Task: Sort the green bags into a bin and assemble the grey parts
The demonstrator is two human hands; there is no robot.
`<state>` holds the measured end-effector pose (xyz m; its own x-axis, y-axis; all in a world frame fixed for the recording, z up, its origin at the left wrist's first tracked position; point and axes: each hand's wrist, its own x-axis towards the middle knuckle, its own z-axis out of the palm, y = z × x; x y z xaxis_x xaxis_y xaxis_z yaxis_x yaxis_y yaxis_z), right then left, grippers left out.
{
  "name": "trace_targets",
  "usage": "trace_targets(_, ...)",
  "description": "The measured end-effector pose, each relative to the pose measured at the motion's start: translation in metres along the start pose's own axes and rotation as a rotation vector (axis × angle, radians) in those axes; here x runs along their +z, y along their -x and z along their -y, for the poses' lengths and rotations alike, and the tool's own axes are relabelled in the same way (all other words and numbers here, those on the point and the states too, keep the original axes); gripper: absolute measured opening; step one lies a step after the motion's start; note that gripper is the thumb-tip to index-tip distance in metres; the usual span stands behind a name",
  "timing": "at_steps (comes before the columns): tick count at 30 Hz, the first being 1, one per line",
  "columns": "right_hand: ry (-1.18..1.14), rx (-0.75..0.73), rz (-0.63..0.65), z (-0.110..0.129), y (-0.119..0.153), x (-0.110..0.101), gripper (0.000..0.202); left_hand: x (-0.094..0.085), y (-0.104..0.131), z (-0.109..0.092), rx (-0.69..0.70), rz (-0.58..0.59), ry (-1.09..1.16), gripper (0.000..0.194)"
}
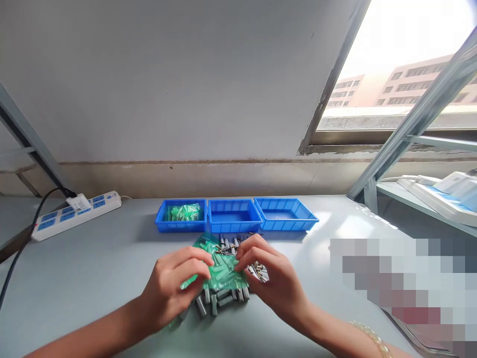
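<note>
At the lower right of the frame, a beaded bracelet circles the right forearm; pixel blocks obscure the area beyond it. At the lower centre, the left hand and right hand face each other across a translucent green bag. Grip state: narrow on both sides, with the fingers of each hand closed on one side of the bag.

The bag covers part of a pile of grey metal blocks on the bench. Thin metal pins lie at the right of the pile, partly hidden by the right hand.

Directly behind the pile, a left tray, middle tray and right tray, all blue, form a row. The left tray contains green packets. At the left of the frame, a power strip bears a plug with a black cable. The wall closes the rear; a window occupies the upper right.
</note>
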<state>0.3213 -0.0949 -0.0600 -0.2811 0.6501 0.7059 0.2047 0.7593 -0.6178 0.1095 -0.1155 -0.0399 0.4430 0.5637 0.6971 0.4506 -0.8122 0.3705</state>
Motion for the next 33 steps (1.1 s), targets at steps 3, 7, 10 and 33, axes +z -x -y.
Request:
trace_targets(3, 0.196, -0.296, -0.071, 0.003, -0.003, -0.003, 0.029, -0.003, 0.005, 0.005, 0.376, -0.004, -0.261, 0.024)
trace_targets(7, 0.297, -0.382, -0.094, 0.008, -0.006, -0.006, 0.031, -0.005, 0.005, 0.007, 0.507, -0.012, -0.368, 0.025)
trace_targets(10, 0.29, -0.377, -0.082, 0.009, -0.007, -0.007, 0.031, -0.005, 0.005, 0.008, 0.494, -0.021, -0.353, 0.026)
trace_targets(33, -0.106, 0.395, 0.106, -0.006, 0.001, -0.004, 0.022, -0.05, -0.025, 0.087, -0.643, -0.332, -0.111, 0.029)
